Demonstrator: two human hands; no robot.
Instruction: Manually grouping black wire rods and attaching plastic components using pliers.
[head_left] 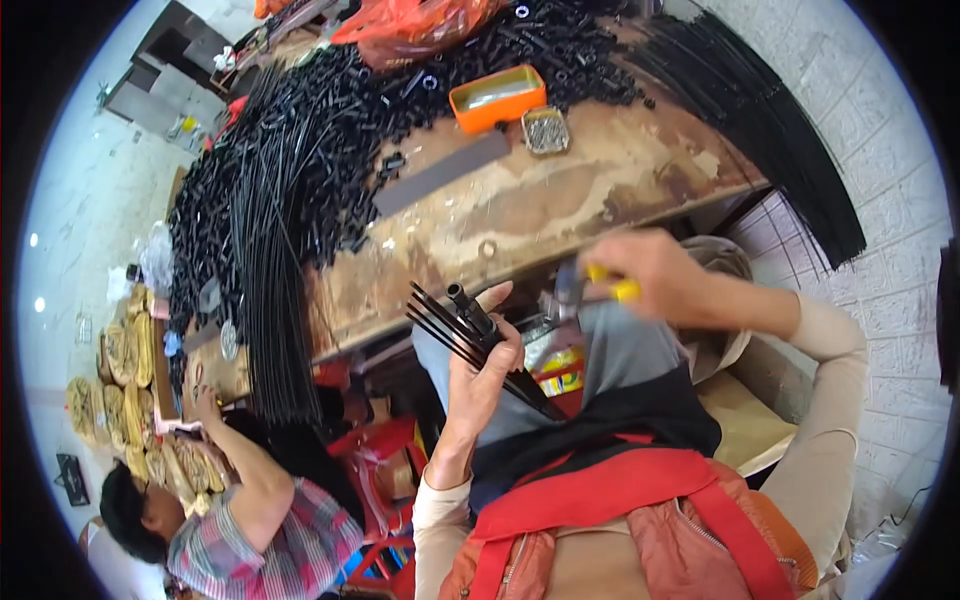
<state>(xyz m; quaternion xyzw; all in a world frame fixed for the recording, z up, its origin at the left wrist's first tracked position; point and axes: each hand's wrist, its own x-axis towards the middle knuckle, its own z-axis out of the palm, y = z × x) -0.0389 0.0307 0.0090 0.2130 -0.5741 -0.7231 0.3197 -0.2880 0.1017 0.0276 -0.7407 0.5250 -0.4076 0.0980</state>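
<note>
The left hand [480,365] was closed around a fan of thin black rods [440,325] joined at a short black tube [472,310], held up in front of the lap with the rods splaying toward the upper left and a few tails running down past the palm to the lower right. The thumb pressed along the tube's side. The right hand [640,275] was fisted on a yellow-handled tool [612,285], blurred, just right of the tube and near the edge of the bench [560,200] — its working end was too smeared to make out, and I could not tell whether it touched the tube.

The bench was worn wood, stained and patchy. On it sat an orange tray [497,97] with a small square tin [546,130] of metal bits just beside it, and a flat grey strip [440,172] lying at a slant. Behind these lay a heap of short black tubes [400,90], and a thick sheaf of long black rods [270,260] hung over the bench's left edge. Another bundle of rods [770,130] ran off the right side against a tiled wall.

At lower left a co-worker in a plaid shirt [270,545] reached a hand [205,400] up toward the bench — beside stacked yellowish bundles [130,350].
</note>
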